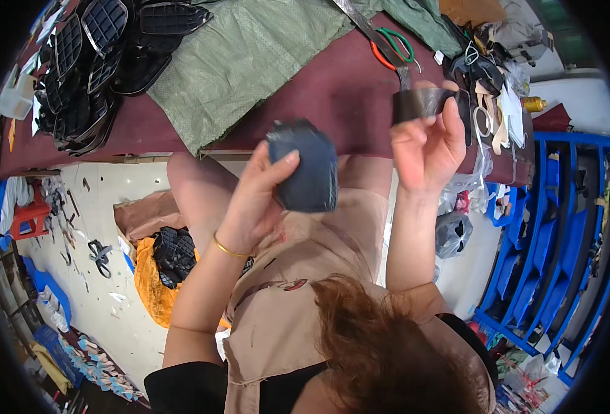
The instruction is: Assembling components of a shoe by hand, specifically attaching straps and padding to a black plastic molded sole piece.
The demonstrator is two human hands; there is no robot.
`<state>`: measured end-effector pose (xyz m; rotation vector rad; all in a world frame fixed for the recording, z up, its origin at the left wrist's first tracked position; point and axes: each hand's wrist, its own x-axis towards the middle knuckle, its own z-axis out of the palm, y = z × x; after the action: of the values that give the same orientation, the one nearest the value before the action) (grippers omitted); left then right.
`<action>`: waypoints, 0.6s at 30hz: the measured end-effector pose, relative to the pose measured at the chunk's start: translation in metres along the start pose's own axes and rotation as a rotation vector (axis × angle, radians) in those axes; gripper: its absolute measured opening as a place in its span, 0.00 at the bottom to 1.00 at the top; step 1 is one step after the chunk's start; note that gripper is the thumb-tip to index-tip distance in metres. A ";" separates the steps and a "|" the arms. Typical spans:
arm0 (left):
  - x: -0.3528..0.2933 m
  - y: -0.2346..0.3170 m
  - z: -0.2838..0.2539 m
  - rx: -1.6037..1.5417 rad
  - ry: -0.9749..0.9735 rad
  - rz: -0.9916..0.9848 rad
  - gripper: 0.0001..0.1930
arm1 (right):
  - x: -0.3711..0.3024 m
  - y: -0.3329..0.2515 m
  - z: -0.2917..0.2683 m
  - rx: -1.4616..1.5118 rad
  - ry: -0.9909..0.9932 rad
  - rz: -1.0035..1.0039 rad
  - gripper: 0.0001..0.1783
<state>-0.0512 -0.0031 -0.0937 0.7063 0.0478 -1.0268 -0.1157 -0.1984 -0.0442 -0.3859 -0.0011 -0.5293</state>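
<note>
The person's left hand [252, 194] holds a dark blue-black flat piece [310, 169] near the middle of the frame, thumb laid on its upper face and fingers mostly hidden behind. The grip is narrow and takes only the piece's left side, probably to leave the broad face and far rim exposed. Right of centre, toward the top, the raised right hand [426, 155] has a dark curved band [419, 105] between thumb and fingers; blur hides how firmly it is pinched. Its upright pose seems to suit keeping the band apart from the flat piece.

The flat piece is above the lap, just below the near edge of the maroon worktable [319, 114] in the frame; the band overlaps the tabletop. A clear gap separates the hands, leaving room to bring them together. Above, bare maroon surface shows between the green woven sack [250, 65] and the scissors with green and orange-red handles [393, 52]. These scissors lie near the band, so space is tighter there. Black grid-patterned soles [105, 24] crowd the upper left, well apart from both hands.
</note>
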 end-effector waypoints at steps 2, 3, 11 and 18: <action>0.002 -0.025 -0.005 -0.109 -0.067 -0.175 0.19 | -0.006 0.025 0.026 0.031 -0.094 0.167 0.13; 0.002 -0.029 0.007 -0.019 -0.080 -0.223 0.18 | -0.006 0.031 0.025 0.029 -0.364 0.337 0.13; 0.046 -0.013 0.022 -0.065 -0.075 0.182 0.19 | -0.069 0.070 0.057 -0.662 -0.095 0.659 0.06; 0.021 0.000 0.027 -0.120 0.180 0.173 0.14 | -0.080 0.054 -0.007 -1.052 0.106 -0.038 0.11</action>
<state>-0.0472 -0.0338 -0.0802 0.6789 0.1996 -0.7868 -0.1589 -0.1185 -0.0778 -1.3843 0.3861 -0.5567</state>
